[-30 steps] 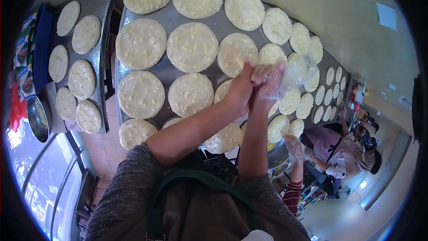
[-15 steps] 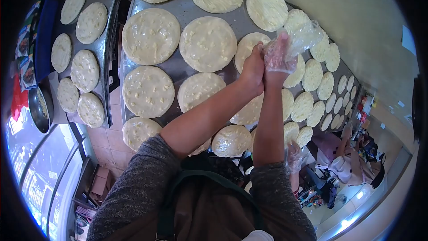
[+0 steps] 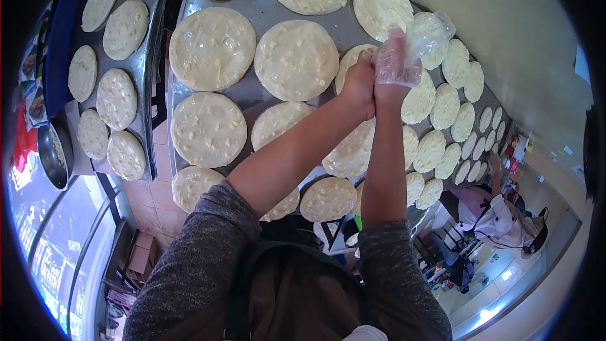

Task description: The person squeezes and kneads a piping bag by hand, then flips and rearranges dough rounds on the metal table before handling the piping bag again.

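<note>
Both my hands are together above a metal table (image 3: 249, 85) covered with round, flat dough discs (image 3: 297, 60). My bare left hand (image 3: 360, 85) is closed, its fingertips against the inner side of my right hand, pinching the clear plastic glove (image 3: 431, 30) there. My right hand (image 3: 396, 60) wears that glove; its thumb points up, while the other fingers are hidden. Loose plastic puffs out past the hand to the right. Beneath the hands lies a partly covered dough disc (image 3: 351, 63). Pale bits dot the nearer discs, and a ridged pale topping covers the farther ones (image 3: 382, 9).
On the left, a second metal table (image 3: 140, 57) holds several more discs. Beside it are a dark pan (image 3: 53, 156) and a blue tray (image 3: 62, 57). At the right, another person (image 3: 499, 218) bends by the table's far end. A wall (image 3: 499, 44) runs along its back.
My hands have shifted up very slightly, still joined. The other person's gloved hand, seen earlier near my right forearm, is gone from there, and that person's arm now extends toward the table's far end.
</note>
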Demonstrator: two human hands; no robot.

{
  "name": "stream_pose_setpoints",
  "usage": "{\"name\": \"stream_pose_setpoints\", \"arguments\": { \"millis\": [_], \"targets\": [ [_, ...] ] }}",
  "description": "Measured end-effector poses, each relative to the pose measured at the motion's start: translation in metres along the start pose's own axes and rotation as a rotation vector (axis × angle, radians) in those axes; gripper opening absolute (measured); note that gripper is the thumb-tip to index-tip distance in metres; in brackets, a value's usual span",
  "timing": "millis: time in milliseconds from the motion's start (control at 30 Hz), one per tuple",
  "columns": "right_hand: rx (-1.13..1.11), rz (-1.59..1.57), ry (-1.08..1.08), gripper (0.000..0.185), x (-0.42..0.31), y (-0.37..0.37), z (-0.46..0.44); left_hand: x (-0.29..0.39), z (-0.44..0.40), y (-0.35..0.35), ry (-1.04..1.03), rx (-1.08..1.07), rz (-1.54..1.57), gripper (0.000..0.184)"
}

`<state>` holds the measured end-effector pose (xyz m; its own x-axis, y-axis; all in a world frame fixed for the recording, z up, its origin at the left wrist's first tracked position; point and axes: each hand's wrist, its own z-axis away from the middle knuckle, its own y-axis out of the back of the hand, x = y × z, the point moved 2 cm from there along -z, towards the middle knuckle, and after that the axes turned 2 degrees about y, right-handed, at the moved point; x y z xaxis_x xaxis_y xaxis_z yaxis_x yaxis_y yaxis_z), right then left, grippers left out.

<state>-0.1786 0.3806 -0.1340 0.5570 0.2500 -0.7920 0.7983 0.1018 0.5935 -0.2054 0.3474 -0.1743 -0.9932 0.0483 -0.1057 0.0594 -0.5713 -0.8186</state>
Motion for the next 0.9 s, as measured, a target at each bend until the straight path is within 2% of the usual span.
{"name": "stream_pose_setpoints", "arguments": {
  "millis": [67, 100, 167, 200, 267, 333, 400, 467, 500, 533, 567, 633, 733, 867, 900],
  "targets": [
    [-0.035, -0.013, -0.115, 0.03, 0.012, 0.0, 0.005, -0.004, 0.0, 0.003, 0.023, -0.027, 0.02, 0.045],
    [-0.066, 0.083, -0.133, 0.029, 0.014, 0.011, 0.025, -0.016, 0.006, 0.014, 0.083, 0.033, 0.061, 0.044],
    [-0.075, -0.171, -0.145, 0.032, 0.038, 0.014, 0.038, -0.023, 0.048, -0.001, 0.051, 0.165, 0.032, 0.042],
    [-0.056, -0.518, -0.144, 0.036, 0.06, 0.015, 0.045, -0.024, 0.06, -0.004, 0.036, 0.235, 0.019, 0.042],
    [-0.02, -0.439, 0.033, 0.042, 0.063, 0.02, 0.037, -0.023, 0.027, 0.001, 0.016, 0.13, 0.018, 0.043],
    [-0.005, 0.419, 0.373, 0.048, 0.033, 0.013, -0.005, -0.01, 0.001, -0.008, 0.002, 0.003, 0.017, 0.044],
    [-0.066, 0.396, 0.237, 0.046, 0.031, 0.013, -0.013, -0.01, -0.011, -0.004, 0.002, 0.022, -0.01, 0.044],
    [-0.011, 0.351, 0.293, 0.046, 0.041, 0.016, -0.001, -0.019, -0.006, 0.004, 0.031, 0.101, -0.039, 0.043],
    [0.073, 0.316, 0.415, 0.046, 0.061, 0.022, 0.026, -0.032, 0.016, 0.009, 0.059, 0.171, -0.052, 0.042],
    [-0.017, -0.056, 0.157, 0.044, 0.082, 0.029, 0.034, -0.04, 0.032, 0.012, 0.086, 0.242, -0.065, 0.041],
    [-0.006, -0.426, -0.116, 0.043, 0.103, 0.035, 0.044, -0.042, 0.037, 0.012, 0.109, 0.248, -0.052, 0.041],
    [0.017, -0.374, -0.057, 0.04, 0.101, 0.037, 0.041, -0.047, 0.045, 0.012, 0.159, 0.269, -0.024, 0.04],
    [0.048, 0.129, 0.376, 0.036, 0.067, 0.017, -0.006, -0.022, 0.004, -0.002, 0.008, 0.1, -0.066, 0.041],
    [0.14, 0.517, 0.734, 0.042, 0.041, 0.014, -0.027, -0.009, -0.011, -0.013, 0.013, 0.107, -0.072, 0.041],
    [0.103, 0.412, 0.591, 0.038, 0.062, 0.025, -0.005, -0.026, -0.002, 0.001, 0.033, 0.142, -0.071, 0.041]
  ]
}}
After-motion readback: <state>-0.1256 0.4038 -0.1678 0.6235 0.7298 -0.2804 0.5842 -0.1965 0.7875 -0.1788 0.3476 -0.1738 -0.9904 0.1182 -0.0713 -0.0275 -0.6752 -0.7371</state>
